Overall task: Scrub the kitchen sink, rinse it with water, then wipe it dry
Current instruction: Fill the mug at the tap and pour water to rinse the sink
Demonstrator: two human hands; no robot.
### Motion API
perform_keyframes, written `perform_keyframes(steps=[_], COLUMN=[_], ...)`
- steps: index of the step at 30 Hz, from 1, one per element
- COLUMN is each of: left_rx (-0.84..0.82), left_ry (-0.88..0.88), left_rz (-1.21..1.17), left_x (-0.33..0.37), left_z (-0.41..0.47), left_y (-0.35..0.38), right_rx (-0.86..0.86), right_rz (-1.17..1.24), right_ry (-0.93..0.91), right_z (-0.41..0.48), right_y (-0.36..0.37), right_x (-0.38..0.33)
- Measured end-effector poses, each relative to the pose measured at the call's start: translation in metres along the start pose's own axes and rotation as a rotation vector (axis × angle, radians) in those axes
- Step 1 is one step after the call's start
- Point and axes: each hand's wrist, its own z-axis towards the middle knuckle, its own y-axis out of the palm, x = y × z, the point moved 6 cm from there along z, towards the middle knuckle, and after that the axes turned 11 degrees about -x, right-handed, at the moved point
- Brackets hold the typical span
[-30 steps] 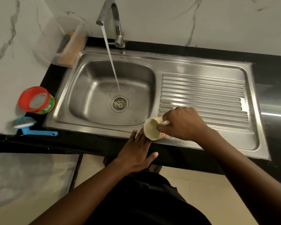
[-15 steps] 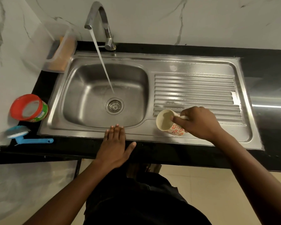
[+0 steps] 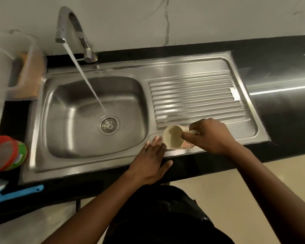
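The steel sink (image 3: 95, 95) has a basin on the left and a ribbed drainboard (image 3: 197, 95) on the right. Water runs from the curved tap (image 3: 72, 27) down toward the drain (image 3: 109, 125). My right hand (image 3: 211, 136) grips a cream cup with red flowers (image 3: 173, 137), tipped on its side with its mouth facing left, over the sink's front rim. My left hand (image 3: 150, 162) lies flat on that front rim, fingers spread, fingertips right beside the cup's mouth.
A clear plastic tub (image 3: 16, 67) holding an orange sponge stands at the back left. A red-lidded round container (image 3: 5, 152) and a blue scrub brush (image 3: 11, 192) lie on the black counter (image 3: 280, 120) left of the sink. The marble wall rises behind.
My left hand slid right along the front rim toward the cup. My right hand kept the tipped cup over the front rim. The view shifted closer and tilted.
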Motion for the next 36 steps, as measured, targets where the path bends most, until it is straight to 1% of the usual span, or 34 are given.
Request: perform_keyframes(steps=[5, 7, 10, 15, 20, 23, 28, 31, 33, 36], left_rx=[-0.045, -0.089, -0.128, -0.134, -0.072, -0.054, -0.021, -0.028, -0.036, -0.061], left_ry=[-0.054, -0.007, 0.121, 0.143, 0.183, 0.124, -0.135, -0.227, -0.218, -0.091], left_rz=[-0.023, -0.029, 0.010, 0.080, 0.113, 0.105, 0.016, -0.030, -0.041, -0.002], left_x=[0.012, 0.024, 0.044, 0.067, 0.086, 0.086, 0.062, 0.054, 0.060, 0.086], left_z=[0.021, 0.023, 0.027, 0.043, 0.064, 0.066, 0.054, 0.046, 0.048, 0.058], left_y=[-0.003, 0.002, 0.003, 0.001, -0.003, -0.006, -0.001, 0.003, 0.003, 0.000], right_rx=[0.046, 0.066, 0.089, 0.060, 0.008, -0.009, 0.010, 0.004, 0.005, 0.000], right_rz=[0.109, 0.120, 0.101, 0.019, -0.080, -0.087, 0.020, 0.042, 0.032, 0.028], right_ry=[0.119, 0.140, 0.167, 0.113, 0.021, 0.014, 0.012, 0.016, 0.011, -0.014], right_z=[-0.029, -0.038, -0.046, -0.042, -0.038, -0.038, -0.046, -0.049, -0.049, -0.049], right_y=[-0.009, -0.011, -0.012, -0.013, -0.015, -0.022, -0.039, -0.048, -0.050, -0.049], right_x=[0.049, 0.062, 0.077, 0.081, 0.078, 0.090, 0.122, 0.137, 0.143, 0.148])
